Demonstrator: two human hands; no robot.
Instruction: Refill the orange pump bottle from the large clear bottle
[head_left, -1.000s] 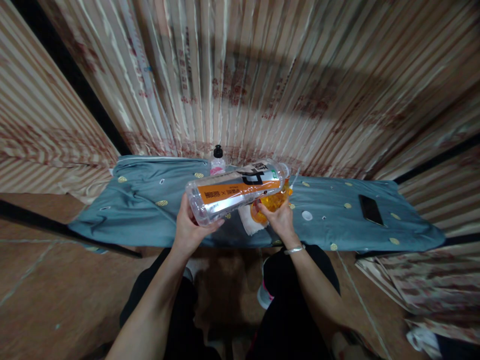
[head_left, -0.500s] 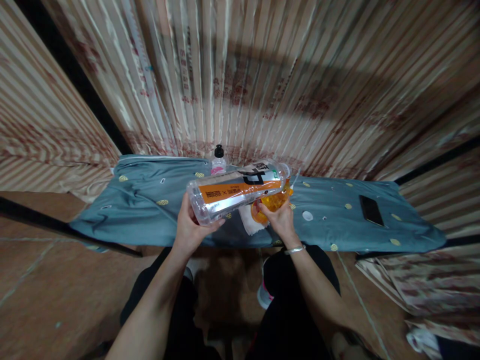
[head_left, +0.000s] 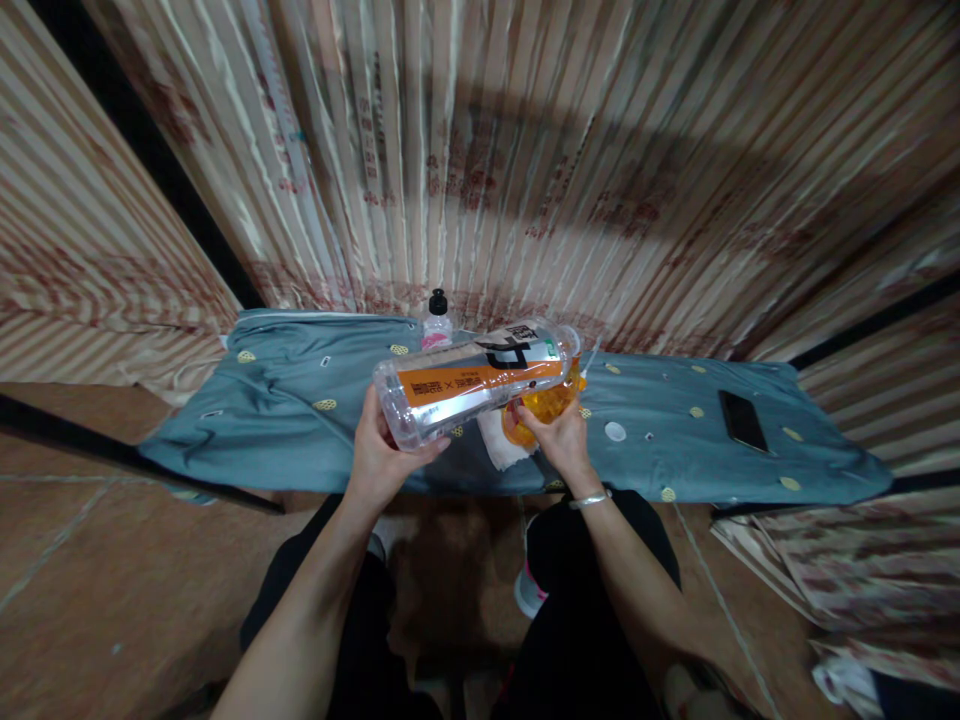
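My left hand (head_left: 382, 455) grips the base of a large clear plastic bottle (head_left: 472, 382) with an orange and black label, held nearly level with its neck tipped to the right. The neck sits over a small orange bottle (head_left: 546, 404), which my right hand (head_left: 559, 440) holds from below. Both are above a blue-grey cloth-covered table (head_left: 285, 410). A folded white cloth (head_left: 501, 440) lies on the table under the orange bottle.
A small bottle with a black cap (head_left: 436, 320) stands at the table's back edge. A white cap (head_left: 614, 431) and a dark phone (head_left: 741, 420) lie to the right. Striped curtains hang behind; my knees are under the table's front edge.
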